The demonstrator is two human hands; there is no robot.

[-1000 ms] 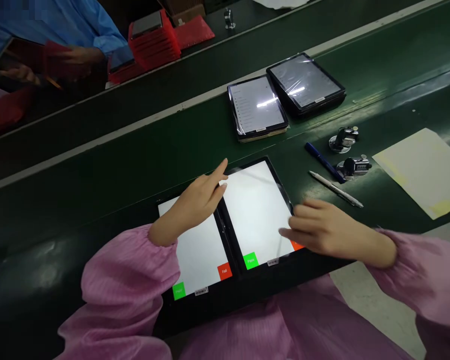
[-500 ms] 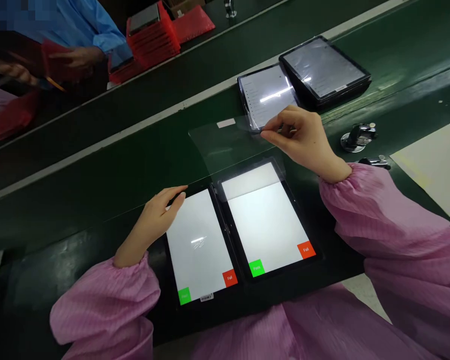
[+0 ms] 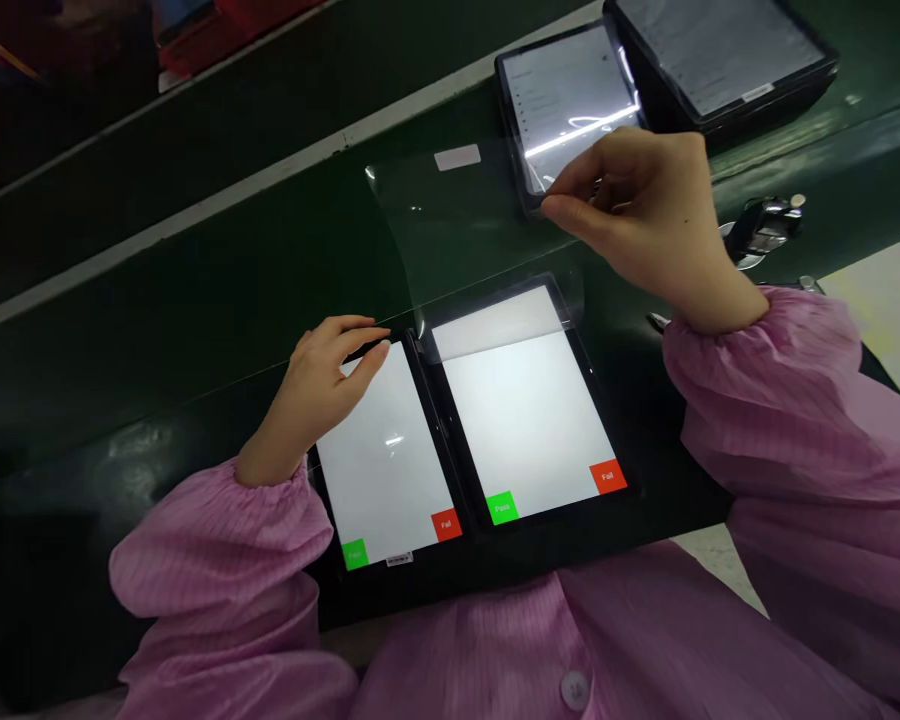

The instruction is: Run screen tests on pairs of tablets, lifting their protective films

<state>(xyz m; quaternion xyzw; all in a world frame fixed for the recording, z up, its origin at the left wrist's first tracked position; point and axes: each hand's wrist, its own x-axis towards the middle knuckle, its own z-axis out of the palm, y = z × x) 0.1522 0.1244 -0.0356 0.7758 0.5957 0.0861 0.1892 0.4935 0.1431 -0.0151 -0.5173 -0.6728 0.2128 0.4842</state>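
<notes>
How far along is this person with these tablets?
Partway, it seems. Done: two tablets at the far side show list screens, set apart. In hand: the right hand holds a curved clear film above the right tablet. Left: that tablet and the left tablet, beneath the left hand, still show Pass and Fail buttons, neither being pressed.

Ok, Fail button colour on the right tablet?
Fail button: red-orange, clearest in the head view.
</notes>
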